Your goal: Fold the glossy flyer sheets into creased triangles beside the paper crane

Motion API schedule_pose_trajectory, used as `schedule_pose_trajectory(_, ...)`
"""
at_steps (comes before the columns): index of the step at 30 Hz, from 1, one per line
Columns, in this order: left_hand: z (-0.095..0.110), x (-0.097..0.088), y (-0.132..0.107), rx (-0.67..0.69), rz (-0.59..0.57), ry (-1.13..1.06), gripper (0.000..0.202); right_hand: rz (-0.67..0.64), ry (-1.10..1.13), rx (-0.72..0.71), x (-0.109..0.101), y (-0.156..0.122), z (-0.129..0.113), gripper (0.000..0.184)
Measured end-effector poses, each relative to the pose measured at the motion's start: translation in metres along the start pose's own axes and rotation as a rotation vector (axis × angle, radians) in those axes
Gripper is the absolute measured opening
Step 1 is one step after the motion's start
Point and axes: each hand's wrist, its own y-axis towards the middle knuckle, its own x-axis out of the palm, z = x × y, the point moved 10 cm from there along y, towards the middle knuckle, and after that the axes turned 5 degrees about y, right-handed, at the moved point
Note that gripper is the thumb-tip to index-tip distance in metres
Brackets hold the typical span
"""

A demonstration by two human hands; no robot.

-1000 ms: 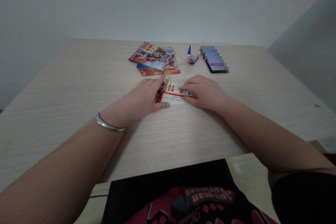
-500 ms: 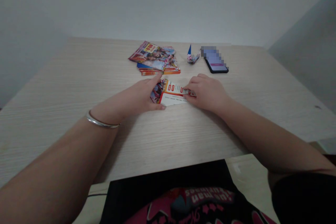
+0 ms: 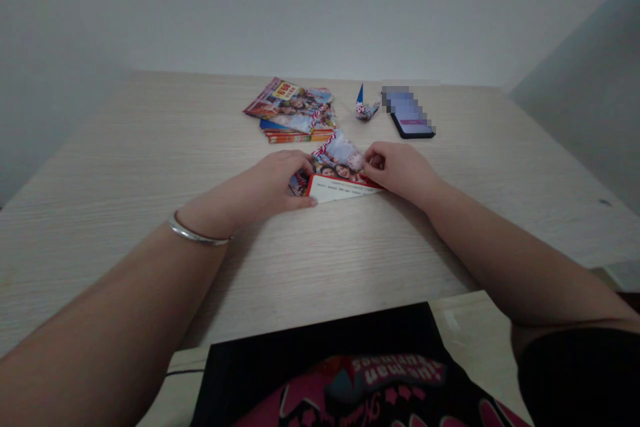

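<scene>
A partly folded sheet of printed paper (image 3: 345, 188) lies on the table between my hands. One flap with a colourful photo print is raised toward the far side, while a white strip with a red edge shows along the near side. My left hand (image 3: 280, 181) grips the paper's left end, thumb at the near edge and fingers over the top. At the right, my right hand (image 3: 397, 170) pinches the paper's edge between thumb and curled fingers. A silver bangle (image 3: 197, 232) circles my left wrist.
Beyond my left hand, a stack of colourful printed leaflets (image 3: 295, 107) lies on the pale wooden table (image 3: 320, 260). A folded paper crane (image 3: 367, 109) stands right of it, then a phone (image 3: 410, 113) with a lit screen. A wall borders the table's far edge.
The paper's far flap has opened upward, so its photo side shows where white and orange print was. My right hand has shifted slightly right with its edge; my left hand stays nearly put.
</scene>
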Motion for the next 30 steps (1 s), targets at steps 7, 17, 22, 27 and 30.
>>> schedule_pose_trajectory(7,0.008,-0.009,0.000,0.077,0.086,-0.128,0.026,0.046,0.067,-0.267,0.001,0.001,-0.021,0.013)
schedule_pose_trajectory(17,0.031,-0.003,-0.015,0.233,-0.060,-0.361,0.030,-0.161,0.003,-0.495,0.010,-0.012,-0.038,0.058)
schedule_pose_trajectory(22,0.032,0.002,-0.011,0.283,-0.069,-0.171,0.036,-0.198,-0.111,-0.572,0.016,-0.022,-0.041,0.090)
schedule_pose_trajectory(27,0.030,0.007,-0.011,0.294,-0.011,0.091,0.036,-0.184,-0.028,-0.644,0.022,-0.018,-0.042,0.092)
schedule_pose_trajectory(30,0.029,0.008,-0.014,0.179,0.003,0.244,0.045,-0.158,0.004,-0.676,0.018,-0.016,-0.044,0.082)
